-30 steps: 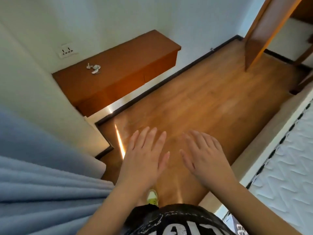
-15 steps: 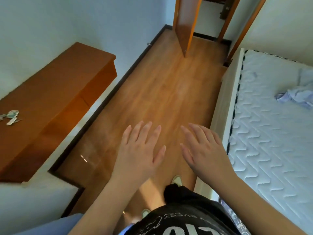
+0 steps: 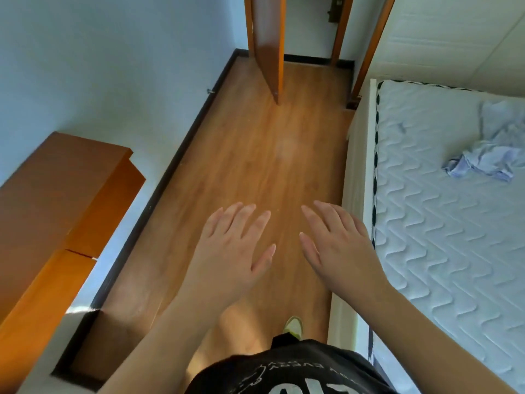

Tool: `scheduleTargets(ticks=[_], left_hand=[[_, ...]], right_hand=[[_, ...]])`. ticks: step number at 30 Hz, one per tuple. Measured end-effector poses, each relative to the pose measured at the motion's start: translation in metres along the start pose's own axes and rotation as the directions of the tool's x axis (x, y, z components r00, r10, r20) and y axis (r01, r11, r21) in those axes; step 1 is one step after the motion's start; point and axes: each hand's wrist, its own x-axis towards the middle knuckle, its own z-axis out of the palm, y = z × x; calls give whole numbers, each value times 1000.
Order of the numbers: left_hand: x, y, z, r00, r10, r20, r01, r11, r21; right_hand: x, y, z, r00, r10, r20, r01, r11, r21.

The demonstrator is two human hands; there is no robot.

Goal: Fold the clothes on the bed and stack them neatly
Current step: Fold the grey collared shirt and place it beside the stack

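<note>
The room is brightly lit by daylight with a cool, bluish cast on the left wall and the mattress. A warm sunlit patch lies on the wooden floor near the person's shoe, and a pale sheen shows farther off. Wide-angle distortion bends the door and cabinet edges outward. The picture is soft overall, with slight blur at the fingertips and grainy detail in the crumpled garment.

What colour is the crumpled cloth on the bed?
Pale blue crumpled cloth, seen in the head view.
</note>
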Motion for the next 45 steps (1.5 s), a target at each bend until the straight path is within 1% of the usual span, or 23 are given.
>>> scheduleTargets(ticks=[3, 6, 11, 15, 18, 20, 23, 25, 26, 30, 34, 38, 42, 45], left_hand=[[43, -10, -6, 999, -24, 21, 23, 999, 30], [83, -25, -11, 998, -48, 33, 46, 997, 66], [157, -47, -8, 1000, 2, 6, -2, 1000, 15], [226, -68, -5, 997, 71, -34, -72, 997, -16], [275, -89, -8, 993, 106, -47, -107, 994, -18], [308, -104, -9, 987, 159, -22, -160, 987, -10], [359, -122, -3, 956, 292, 28, -293, 956, 15], [396, -127, 4, 939, 337, 61, -339, 940, 25], [409, -127, 6, 936, 347, 56, -349, 937, 27], [475, -111, 14, 903, 429, 21, -429, 903, -16], [551, -74, 26, 866, 499, -18, -500, 866, -25], [622, -27, 36, 830, 556, -35, -557, 830, -38], [687, 7, 36, 801, 598, 5, -598, 801, -21], [734, 26, 34, 801, 598, 8, -598, 801, 0]], right_hand=[[40, 18, 0, 1000, -20, -10, 20, 1000, -4], [75, 30, 4, 1000, 9, -10, -9, 1000, 17], [143, 42, 14, 998, 60, 4, -60, 998, 23], [205, 56, 21, 998, 66, -18, -66, 997, -36], [251, 67, 23, 993, 114, -5, -114, 992, -62], [276, 73, 25, 991, 135, -3, -135, 989, -63], [306, 82, 33, 984, 178, 17, -176, 981, -87], [324, 94, 38, 968, 247, 49, -242, 966, -87], [330, 98, 38, 961, 272, 48, -268, 960, -86], [359, 131, 38, 928, 373, 19, -370, 925, -92], [391, 185, 42, 884, 468, -8, -465, 877, -120], [424, 252, 51, 838, 536, -100, -544, 833, -99], [458, 316, 51, 802, 590, -91, -597, 799, -77], [482, 357, 49, 812, 581, -64, -584, 807, -91]])
